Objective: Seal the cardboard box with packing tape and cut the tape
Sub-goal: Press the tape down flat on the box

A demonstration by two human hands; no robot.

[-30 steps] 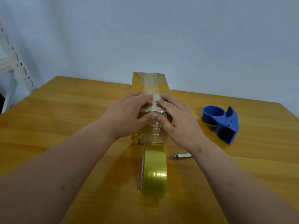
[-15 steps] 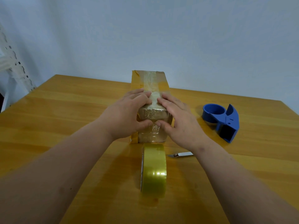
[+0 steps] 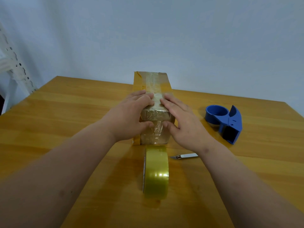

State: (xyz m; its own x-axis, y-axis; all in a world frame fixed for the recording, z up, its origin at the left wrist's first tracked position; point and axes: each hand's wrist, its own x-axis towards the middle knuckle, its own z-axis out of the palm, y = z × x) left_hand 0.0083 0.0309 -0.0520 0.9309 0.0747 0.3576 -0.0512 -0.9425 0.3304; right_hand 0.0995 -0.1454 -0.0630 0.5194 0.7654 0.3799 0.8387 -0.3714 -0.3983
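Observation:
A long narrow cardboard box [image 3: 154,83] lies lengthwise on the wooden table [image 3: 65,116], with a strip of clear tape along its top and down its near end. My left hand [image 3: 130,117] and my right hand [image 3: 182,122] press flat on the near end, fingers on top and thumbs on the taped front face. A roll of clear yellowish packing tape [image 3: 156,170] stands on edge just in front of the box, its tape running up to the box. A small silver utility knife [image 3: 184,156] lies right of the roll, partly hidden by my right forearm.
A blue tape dispenser [image 3: 225,122] sits on the table to the right of the box. A white perforated metal rack [image 3: 14,68] stands at the far left against the pale wall.
Both hands have slid a little apart along the box's near end; the thumbs sit lower on the front face. The roll and knife have not moved.

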